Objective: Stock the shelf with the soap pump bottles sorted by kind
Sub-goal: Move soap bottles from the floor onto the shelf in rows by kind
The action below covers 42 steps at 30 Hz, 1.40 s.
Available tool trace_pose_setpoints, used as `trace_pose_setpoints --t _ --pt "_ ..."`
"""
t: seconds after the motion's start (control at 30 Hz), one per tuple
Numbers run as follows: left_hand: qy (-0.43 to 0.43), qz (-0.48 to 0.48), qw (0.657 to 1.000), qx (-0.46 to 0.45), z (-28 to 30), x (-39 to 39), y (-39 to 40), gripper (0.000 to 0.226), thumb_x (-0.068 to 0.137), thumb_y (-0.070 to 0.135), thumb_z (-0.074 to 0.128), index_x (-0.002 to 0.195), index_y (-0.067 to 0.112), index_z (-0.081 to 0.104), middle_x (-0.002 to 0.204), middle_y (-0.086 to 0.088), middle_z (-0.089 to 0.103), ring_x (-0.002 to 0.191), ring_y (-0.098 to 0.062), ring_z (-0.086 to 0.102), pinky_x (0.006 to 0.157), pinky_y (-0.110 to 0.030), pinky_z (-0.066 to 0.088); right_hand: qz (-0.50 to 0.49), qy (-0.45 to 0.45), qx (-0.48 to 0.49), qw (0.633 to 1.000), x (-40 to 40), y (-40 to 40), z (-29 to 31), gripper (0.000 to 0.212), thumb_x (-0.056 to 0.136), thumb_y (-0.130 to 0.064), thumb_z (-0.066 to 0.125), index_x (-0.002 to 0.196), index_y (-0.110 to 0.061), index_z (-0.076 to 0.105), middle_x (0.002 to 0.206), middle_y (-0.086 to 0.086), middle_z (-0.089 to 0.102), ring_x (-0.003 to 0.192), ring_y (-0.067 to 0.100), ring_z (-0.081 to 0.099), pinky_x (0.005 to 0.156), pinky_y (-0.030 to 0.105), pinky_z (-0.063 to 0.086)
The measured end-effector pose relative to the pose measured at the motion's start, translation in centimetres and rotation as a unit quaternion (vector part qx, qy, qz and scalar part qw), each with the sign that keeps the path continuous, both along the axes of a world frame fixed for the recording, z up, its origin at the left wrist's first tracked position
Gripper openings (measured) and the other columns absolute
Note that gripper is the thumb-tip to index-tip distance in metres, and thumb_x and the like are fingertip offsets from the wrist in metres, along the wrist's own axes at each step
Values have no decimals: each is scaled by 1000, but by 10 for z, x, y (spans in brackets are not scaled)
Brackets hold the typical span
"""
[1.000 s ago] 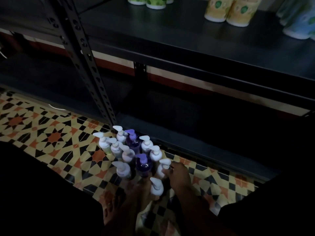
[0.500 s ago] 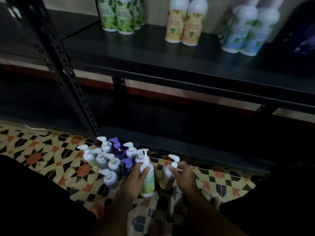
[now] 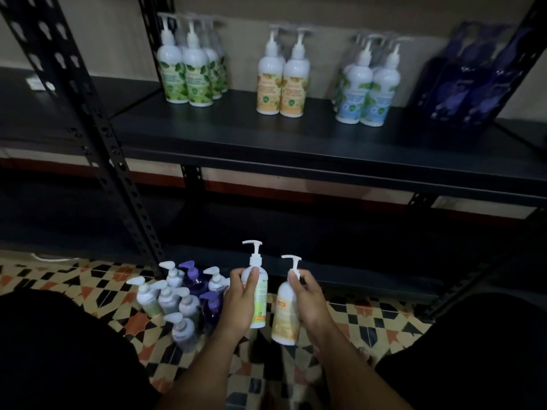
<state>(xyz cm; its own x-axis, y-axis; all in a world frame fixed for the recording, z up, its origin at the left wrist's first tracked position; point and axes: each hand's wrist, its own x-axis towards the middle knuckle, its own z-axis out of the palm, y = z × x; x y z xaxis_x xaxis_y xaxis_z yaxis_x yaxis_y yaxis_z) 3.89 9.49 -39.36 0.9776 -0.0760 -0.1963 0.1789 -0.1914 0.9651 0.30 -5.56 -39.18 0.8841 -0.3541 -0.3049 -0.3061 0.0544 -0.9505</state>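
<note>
White plastic pump bottle with a green label (image 3: 257, 294) gripped round its shoulder by the left hand (image 3: 240, 300), held upright above the patterned floor tiles (image 3: 74, 279); white plastic pump bottle with an orange label (image 3: 285, 313) held by the right hand (image 3: 307, 300), fingers curled at the neck and upper body, tilted a little. Both well below the black metal shelf (image 3: 296, 143), where green-label bottles (image 3: 189, 69), orange-label bottles (image 3: 282, 75), blue-label bottles (image 3: 367, 84) and dark purple bottles (image 3: 473, 81) already stand in separate groups. Likely slips: a crossed placement into the wrong group; a pump head knocked against the shelf lip on the way up; a nudge toppling a standing row; a high neck grip letting the orange one swing. Compared with half a second back: both bottles lifted clear of the tiles, away from the cluster of unsorted pump bottles (image 3: 180, 294), with the view raised onto the shelf.
</note>
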Motion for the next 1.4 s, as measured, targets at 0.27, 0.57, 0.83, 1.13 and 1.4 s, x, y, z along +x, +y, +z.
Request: trace_pose_setpoints --t 0.27,0.57,0.83,1.13,1.4 --pt "-6 -20 1000 -14 6 -6 -4 66 68 74 80 115 39 48 111 6 69 101 -12 68 85 -36 58 -10 -10 -23 1000 -6 0 10 30 91 -49 72 111 -31 57 106 1 69 97 18 69 79 34 55" --pt "-63 20 998 4 2 0 1 54 60 50 94 102 46 61 110 2 67 95 -11 70 79 -35 61 -40 -7 -87 995 -10 -5 2 63 58 -40 94 111 -41 61 114 3 65 96 22 69 83 49 62" --pt "-93 58 994 -19 5 1 3 53 80 36 88 128 30 67 104 14 76 94 5 69 78 -21 57 -84 -63 -65 992 -11 -5 8 40 78 -39 88 112 -40 66 103 -7 74 94 16 73 87 48 61" --pt "-85 44 995 -21 4 -1 -5 34 94 32 73 125 40 60 104 15 72 92 3 67 75 -17 51 -58 -78 -108 989 -9 3 13 32 100 -47 60 130 -45 49 121 -14 63 108 2 61 88 25 47" --pt "-95 44 994 -4 -4 4 -7 60 70 45 93 122 46 64 117 11 56 104 -8 65 87 -30 58 -69 -34 -185 980 -9 -1 13 69 74 -43 89 129 -40 48 116 -4 42 99 6 52 77 22 46"
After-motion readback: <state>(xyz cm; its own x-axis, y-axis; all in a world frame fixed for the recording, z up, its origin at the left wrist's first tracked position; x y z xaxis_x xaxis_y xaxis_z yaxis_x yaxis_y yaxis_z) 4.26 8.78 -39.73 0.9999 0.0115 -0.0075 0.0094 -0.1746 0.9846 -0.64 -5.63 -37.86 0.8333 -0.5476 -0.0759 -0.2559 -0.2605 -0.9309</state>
